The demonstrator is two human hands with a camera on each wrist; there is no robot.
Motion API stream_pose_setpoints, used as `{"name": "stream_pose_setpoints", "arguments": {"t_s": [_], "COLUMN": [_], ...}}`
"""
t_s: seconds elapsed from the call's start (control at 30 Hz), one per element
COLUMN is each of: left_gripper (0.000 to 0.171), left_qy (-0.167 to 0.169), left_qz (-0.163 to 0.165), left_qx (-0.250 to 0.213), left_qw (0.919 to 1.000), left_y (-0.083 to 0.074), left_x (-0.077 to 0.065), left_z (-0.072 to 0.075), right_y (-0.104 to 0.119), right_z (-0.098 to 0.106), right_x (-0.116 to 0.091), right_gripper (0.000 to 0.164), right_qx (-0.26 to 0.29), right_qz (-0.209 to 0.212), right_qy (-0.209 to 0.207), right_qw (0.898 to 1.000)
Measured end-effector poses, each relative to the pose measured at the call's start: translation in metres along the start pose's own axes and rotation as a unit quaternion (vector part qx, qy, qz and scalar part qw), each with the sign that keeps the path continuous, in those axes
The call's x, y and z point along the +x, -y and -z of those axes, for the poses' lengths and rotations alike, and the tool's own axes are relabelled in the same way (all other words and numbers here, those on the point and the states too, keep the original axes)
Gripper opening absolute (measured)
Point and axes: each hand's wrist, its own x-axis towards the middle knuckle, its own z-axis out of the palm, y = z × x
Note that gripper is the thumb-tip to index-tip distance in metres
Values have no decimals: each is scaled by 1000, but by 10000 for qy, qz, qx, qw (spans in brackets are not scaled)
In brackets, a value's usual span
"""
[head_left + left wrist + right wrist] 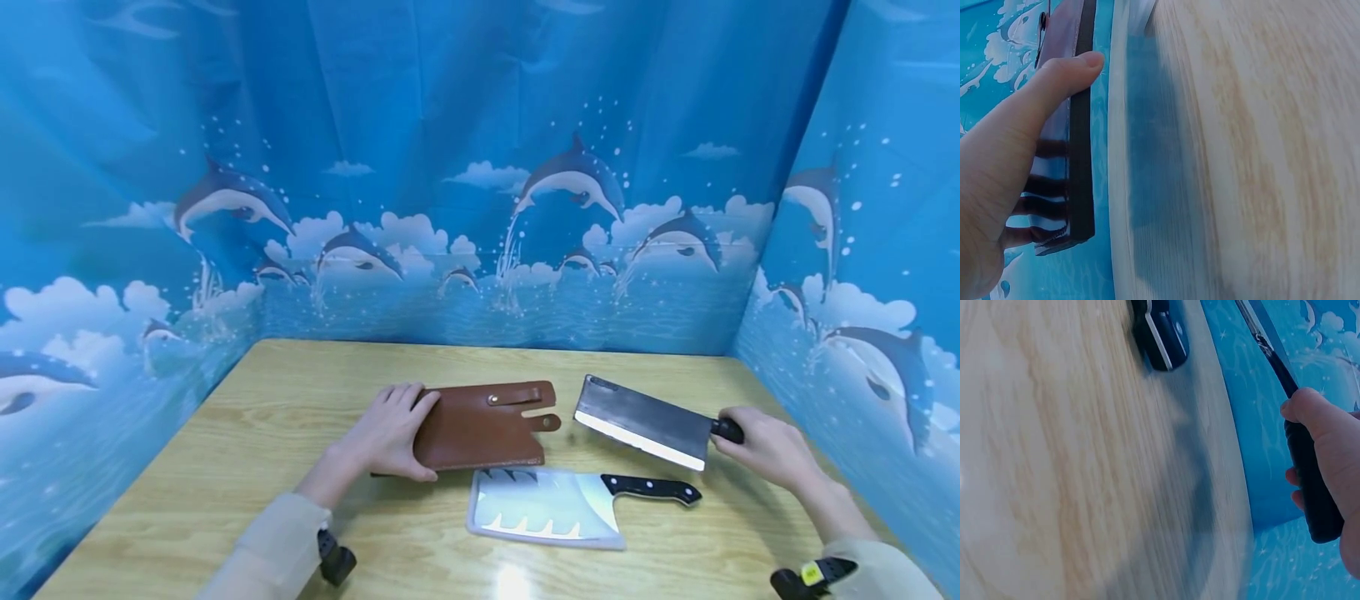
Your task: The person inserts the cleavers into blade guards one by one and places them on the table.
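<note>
A brown leather knife sheath point(480, 429) with a snap strap is in my left hand point(393, 429). In the left wrist view the thumb lies along its dark edge, the fingers are spread over its face, and the sheath is raised above the table. My right hand point(765, 446) grips the black handle point(1310, 481) of a cleaver with a dark, wide blade point(645, 421) and a bright edge. The blade points left, its far end close to the sheath's open, strapped end. In the right wrist view the fingers wrap the handle above the tabletop.
A second cleaver point(543, 508), with a pale blade and black riveted handle point(652, 489), lies flat on the wooden table point(300, 392) in front of the sheath, handle to the right. Blue curtains point(450, 125) printed with dolphins enclose the table's back and sides.
</note>
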Motion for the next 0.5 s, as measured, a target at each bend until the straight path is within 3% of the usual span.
{"name": "stream_pose_setpoints", "arguments": {"t_s": [0.3, 0.5], "left_gripper": [111, 112], "left_qy": [-71, -230], "left_qz": [-44, -194], "left_qx": [-17, 180], "left_qw": [10000, 9994], "left_y": [-1, -1], "left_x": [-2, -2], "left_z": [-3, -2], "right_y": [23, 34], "right_z": [-4, -3], "right_x": [10, 12], "right_gripper": [23, 24], "right_qx": [59, 164], "right_qz": [482, 624], "right_qy": [-304, -290], "right_qw": [9984, 9975]}}
